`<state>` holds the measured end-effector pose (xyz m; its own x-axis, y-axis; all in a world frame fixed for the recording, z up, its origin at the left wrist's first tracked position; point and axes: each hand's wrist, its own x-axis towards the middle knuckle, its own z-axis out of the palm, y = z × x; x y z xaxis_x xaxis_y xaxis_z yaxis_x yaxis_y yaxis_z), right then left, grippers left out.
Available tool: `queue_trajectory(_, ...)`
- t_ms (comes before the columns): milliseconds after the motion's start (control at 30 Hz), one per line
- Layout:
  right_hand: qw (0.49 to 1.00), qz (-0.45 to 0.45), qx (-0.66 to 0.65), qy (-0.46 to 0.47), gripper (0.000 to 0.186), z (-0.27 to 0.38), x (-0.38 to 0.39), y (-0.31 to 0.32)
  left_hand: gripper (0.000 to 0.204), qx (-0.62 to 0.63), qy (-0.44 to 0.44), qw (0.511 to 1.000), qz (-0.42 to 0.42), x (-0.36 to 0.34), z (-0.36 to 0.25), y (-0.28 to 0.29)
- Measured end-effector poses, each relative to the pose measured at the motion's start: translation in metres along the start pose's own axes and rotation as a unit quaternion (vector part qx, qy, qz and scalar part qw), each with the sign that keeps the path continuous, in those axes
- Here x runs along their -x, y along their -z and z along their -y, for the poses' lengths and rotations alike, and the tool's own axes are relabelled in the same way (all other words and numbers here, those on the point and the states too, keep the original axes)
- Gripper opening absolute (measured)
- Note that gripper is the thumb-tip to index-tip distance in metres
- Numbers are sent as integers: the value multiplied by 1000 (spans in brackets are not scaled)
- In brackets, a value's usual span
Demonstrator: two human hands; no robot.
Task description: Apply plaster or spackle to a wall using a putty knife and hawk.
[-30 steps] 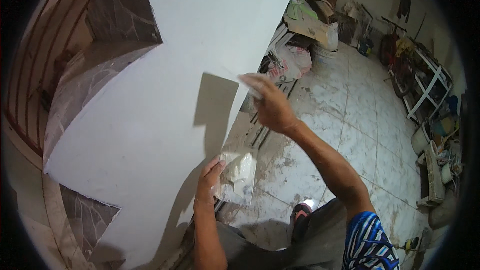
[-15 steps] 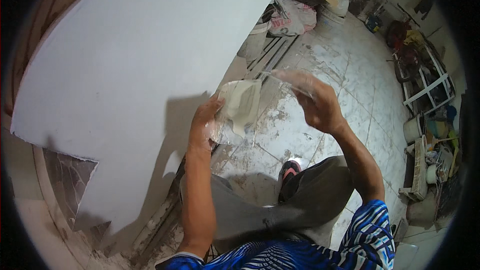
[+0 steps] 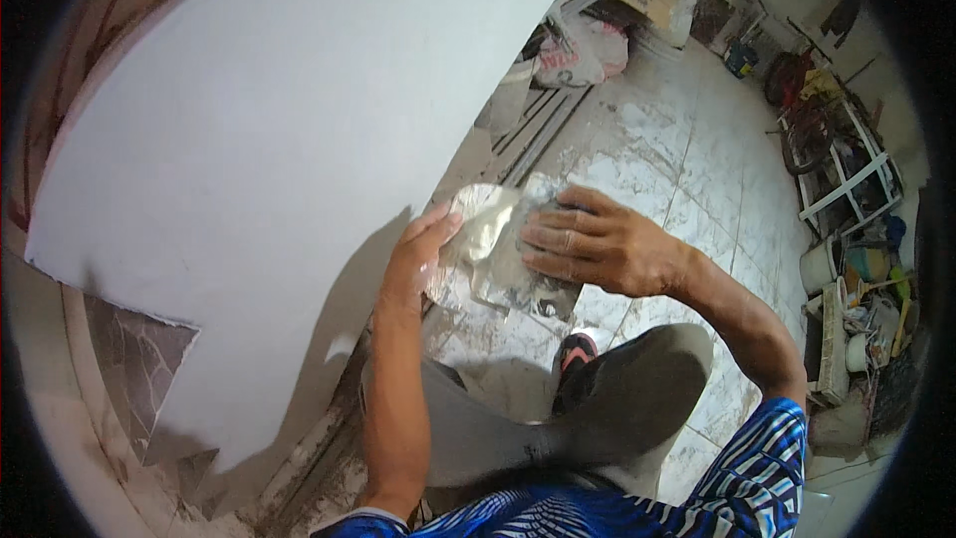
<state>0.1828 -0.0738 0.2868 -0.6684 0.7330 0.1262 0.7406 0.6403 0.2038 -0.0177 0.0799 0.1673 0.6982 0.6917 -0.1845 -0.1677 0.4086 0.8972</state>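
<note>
My left hand [image 3: 410, 254] grips a thin, flat plate [image 3: 451, 284] by its left edge, thumb on top. A smear of pale, wet putty [image 3: 490, 227] lies on that plate. My right hand [image 3: 609, 247] is closed over a second thin scraper plate [image 3: 523, 284], fingers laid across its face. The right plate overlaps the right side of the left one, its edge at the putty. Both are held in front of my knees, over the floor. To the left rises a large white board [image 3: 249, 139] with a curved outer edge.
A notch at the board's lower left exposes dark stone-patterned tile [image 3: 129, 359]. Metal strips [image 3: 543, 130] and a white-and-red sack [image 3: 588, 55] lie beyond my hands. White-stained floor tiles [image 3: 697, 179] stretch right, toward a white metal frame [image 3: 846, 184] and cluttered containers [image 3: 832, 329].
My right hand has come down and left, bringing its scraper plate from above and apart onto the left plate. The putty smear now looks narrower. My left hand has shifted slightly.
</note>
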Motion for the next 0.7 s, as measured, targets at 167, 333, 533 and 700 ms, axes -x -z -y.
queue_trajectory(167, 998, 29, -52, -21, 41, -11, 4, 17, 56, 68, 0, 996, -62, 7, -4, 4)
queue_trajectory(333, 926, -142, -128, -325, 37, -42, -2, 32, 41, 77, -23, 997, 17, 6, -7, 17)
queue_trajectory(533, 790, -433, -101, -423, 19, -133, -44, 0, 47, 57, -24, 998, -17, 2, 10, 18)
queue_trajectory(700, 723, -485, -129, -475, 14, -149, -73, -20, 53, 15, -13, 996, -85, 22, 5, 5)
